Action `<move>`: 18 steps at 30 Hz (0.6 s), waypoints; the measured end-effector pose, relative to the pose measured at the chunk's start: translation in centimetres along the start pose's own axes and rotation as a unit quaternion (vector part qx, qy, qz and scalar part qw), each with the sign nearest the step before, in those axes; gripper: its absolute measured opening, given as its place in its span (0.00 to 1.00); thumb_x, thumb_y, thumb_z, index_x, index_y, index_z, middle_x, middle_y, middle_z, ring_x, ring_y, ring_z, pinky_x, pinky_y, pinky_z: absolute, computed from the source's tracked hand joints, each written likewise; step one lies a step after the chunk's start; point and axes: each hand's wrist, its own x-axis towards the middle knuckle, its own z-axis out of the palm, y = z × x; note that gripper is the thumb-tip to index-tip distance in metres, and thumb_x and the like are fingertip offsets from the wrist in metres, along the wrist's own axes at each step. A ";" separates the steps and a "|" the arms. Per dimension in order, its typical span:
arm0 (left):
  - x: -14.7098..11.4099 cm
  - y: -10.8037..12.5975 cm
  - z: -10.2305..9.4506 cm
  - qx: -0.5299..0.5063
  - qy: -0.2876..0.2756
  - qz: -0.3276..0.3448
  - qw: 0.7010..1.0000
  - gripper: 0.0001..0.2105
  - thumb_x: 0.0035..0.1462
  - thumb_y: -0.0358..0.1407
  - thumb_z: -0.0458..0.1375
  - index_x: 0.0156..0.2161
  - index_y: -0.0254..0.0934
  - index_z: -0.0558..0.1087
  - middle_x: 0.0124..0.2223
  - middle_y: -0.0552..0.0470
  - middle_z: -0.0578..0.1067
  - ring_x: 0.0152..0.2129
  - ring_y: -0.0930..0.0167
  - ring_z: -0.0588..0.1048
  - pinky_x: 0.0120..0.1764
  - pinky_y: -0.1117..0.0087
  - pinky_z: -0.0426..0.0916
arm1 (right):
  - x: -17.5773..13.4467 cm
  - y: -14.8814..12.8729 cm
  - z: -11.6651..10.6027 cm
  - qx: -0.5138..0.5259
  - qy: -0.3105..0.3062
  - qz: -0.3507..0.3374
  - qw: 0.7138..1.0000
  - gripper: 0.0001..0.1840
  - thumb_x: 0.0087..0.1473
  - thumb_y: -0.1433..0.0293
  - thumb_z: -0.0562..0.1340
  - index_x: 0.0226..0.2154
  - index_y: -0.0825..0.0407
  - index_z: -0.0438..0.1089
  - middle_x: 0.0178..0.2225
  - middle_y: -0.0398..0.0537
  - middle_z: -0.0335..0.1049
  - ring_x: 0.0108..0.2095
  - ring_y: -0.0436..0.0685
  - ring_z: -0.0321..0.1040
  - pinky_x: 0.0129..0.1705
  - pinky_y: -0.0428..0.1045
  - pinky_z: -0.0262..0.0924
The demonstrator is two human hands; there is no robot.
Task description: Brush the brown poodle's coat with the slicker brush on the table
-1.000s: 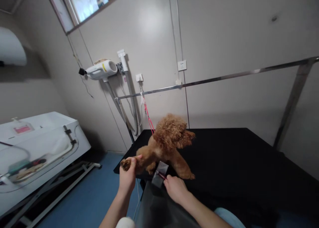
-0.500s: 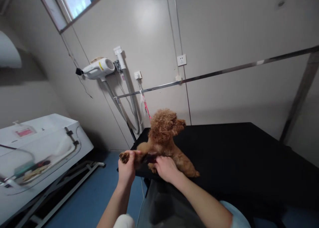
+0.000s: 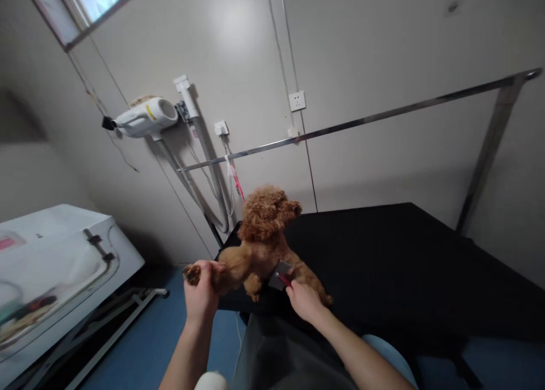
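Observation:
A curly brown poodle (image 3: pixel 266 214) is on the black grooming table (image 3: pixel 361 254), its head turned to the right. My left hand (image 3: pixel 201 290) is wrapped around one of its legs (image 3: pixel 232 262), which stretches out to the left with the paw (image 3: pixel 191 274) poking past my fingers. In my right hand (image 3: pixel 304 300) is a slicker brush (image 3: pixel 281 275) with a red handle and a grey rectangular head. The brush head is by the dog's lower chest and another leg; whether it touches the fur I cannot tell.
A metal bar (image 3: pixel 272 146) runs above the table, with a pink-red leash (image 3: pixel 238 185) hanging from it. A white dryer (image 3: pixel 147 117) with grey hoses (image 3: pixel 208 151) is mounted on the wall. At left stands a white bathtub (image 3: pixel 114 254) on a metal frame.
My right hand has drawn the brush away from the held leg, toward the right, and its head now shows clearly. My left hand keeps hold of the leg. The view has shifted right.

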 end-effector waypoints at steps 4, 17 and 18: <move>-0.1 0.0 0.3 -0.034 -0.009 0.048 0.998 0.15 0.52 0.42 0.61 0.21 0.34 0.66 0.20 0.57 0.70 0.21 0.75 0.71 0.33 0.69 0.71 | 0.0 0.5 -0.2 0.041 0.010 -0.054 0.998 0.23 0.62 0.56 0.45 0.42 0.51 0.68 0.39 0.54 0.74 0.41 0.60 0.71 0.42 0.51 0.58; -0.9 -0.2 0.1 -0.066 -0.033 0.057 0.996 0.15 0.53 0.40 0.60 0.21 0.35 0.65 0.19 0.59 0.67 0.20 0.75 0.68 0.35 0.67 0.68 | 0.7 1.7 0.2 0.072 0.007 -0.089 0.993 0.24 0.63 0.57 0.42 0.45 0.51 0.67 0.43 0.53 0.73 0.44 0.60 0.70 0.44 0.51 0.57; -1.0 -0.2 0.1 -0.068 -0.029 0.057 0.996 0.15 0.53 0.40 0.60 0.21 0.35 0.64 0.19 0.59 0.66 0.20 0.75 0.67 0.35 0.67 0.68 | 1.0 1.9 0.0 0.069 0.005 -0.080 0.994 0.23 0.63 0.58 0.43 0.46 0.51 0.66 0.44 0.55 0.73 0.45 0.61 0.69 0.45 0.51 0.57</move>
